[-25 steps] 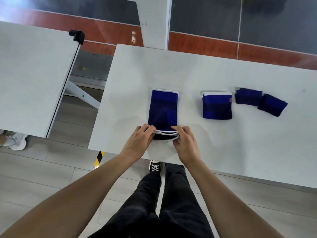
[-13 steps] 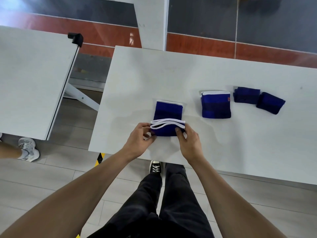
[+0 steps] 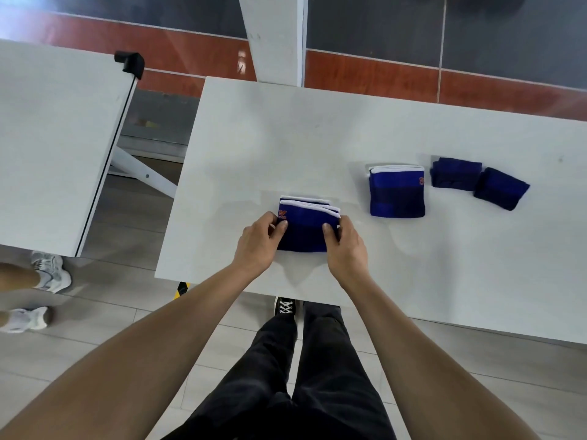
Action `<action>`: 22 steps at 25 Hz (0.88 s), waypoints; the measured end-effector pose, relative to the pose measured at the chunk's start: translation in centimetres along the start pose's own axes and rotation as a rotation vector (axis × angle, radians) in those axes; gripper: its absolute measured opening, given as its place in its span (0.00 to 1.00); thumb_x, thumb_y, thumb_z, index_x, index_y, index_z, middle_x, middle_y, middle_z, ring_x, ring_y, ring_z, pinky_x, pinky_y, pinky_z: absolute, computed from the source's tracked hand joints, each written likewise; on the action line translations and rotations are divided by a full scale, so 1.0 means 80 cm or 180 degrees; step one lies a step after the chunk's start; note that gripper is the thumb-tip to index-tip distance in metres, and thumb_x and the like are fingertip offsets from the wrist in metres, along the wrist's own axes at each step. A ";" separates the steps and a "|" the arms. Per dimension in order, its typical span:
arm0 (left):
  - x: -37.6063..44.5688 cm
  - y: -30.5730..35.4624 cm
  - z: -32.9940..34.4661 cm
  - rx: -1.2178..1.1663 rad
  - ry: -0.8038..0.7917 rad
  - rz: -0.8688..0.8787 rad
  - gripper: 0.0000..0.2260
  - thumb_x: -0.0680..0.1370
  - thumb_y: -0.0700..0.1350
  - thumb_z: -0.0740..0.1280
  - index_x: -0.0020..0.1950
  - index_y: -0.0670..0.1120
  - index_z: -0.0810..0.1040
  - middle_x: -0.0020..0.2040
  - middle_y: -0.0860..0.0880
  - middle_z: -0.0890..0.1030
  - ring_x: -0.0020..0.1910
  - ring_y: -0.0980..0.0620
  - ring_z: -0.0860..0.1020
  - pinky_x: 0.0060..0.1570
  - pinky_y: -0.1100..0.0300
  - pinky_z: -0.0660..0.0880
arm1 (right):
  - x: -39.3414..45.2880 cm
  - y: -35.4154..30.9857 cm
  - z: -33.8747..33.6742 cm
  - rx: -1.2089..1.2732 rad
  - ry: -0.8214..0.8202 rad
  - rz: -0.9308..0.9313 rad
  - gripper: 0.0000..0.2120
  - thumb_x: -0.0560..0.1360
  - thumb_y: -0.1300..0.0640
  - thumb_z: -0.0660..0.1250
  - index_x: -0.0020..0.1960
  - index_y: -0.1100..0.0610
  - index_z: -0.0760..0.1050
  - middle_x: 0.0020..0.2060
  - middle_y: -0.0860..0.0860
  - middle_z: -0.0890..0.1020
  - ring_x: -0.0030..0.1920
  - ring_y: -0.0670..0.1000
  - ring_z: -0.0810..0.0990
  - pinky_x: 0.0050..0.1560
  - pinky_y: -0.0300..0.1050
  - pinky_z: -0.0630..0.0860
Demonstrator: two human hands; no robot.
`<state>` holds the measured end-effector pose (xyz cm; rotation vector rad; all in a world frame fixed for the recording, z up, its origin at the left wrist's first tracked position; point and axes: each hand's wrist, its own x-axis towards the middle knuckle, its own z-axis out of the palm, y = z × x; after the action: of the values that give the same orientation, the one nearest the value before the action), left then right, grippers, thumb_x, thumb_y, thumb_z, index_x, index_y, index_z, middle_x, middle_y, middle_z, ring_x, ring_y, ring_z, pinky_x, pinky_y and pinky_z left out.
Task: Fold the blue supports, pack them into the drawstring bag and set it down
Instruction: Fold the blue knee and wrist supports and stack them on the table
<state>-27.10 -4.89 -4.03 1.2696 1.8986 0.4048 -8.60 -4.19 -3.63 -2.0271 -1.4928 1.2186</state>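
A blue support with white trim [image 3: 306, 225] lies folded in half on the white table [image 3: 317, 138], near its front edge. My left hand [image 3: 259, 241] grips its left side and my right hand [image 3: 344, 246] grips its right side, thumbs pressed on top. To the right lies a second folded blue support with white trim [image 3: 397, 195]. Further right, two smaller dark blue folded supports [image 3: 455, 173] [image 3: 500, 188] touch each other. No drawstring bag is in view.
A second white table [image 3: 54, 147] stands to the left across a gap, with a black clamp [image 3: 130, 61] at its corner. Another person's legs and white shoes [image 3: 50, 274] are on the floor at the left. A white post [image 3: 273, 36] rises behind the table.
Both hands lifted the near end of the long support and folded it over away from me. The support now lies doubled, with its white edges stacked at the far side.
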 end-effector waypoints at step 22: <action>0.002 -0.009 -0.004 0.0303 0.1114 -0.0796 0.10 0.83 0.51 0.59 0.57 0.46 0.71 0.58 0.45 0.71 0.50 0.41 0.77 0.44 0.52 0.68 | 0.015 0.001 0.009 0.0076 0.0639 0.0591 0.15 0.81 0.42 0.60 0.52 0.55 0.68 0.47 0.50 0.77 0.46 0.53 0.77 0.44 0.48 0.70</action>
<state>-27.82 -5.01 -4.41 1.0525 2.3654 0.4295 -9.02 -3.29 -4.59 -2.2382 -1.2148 1.0559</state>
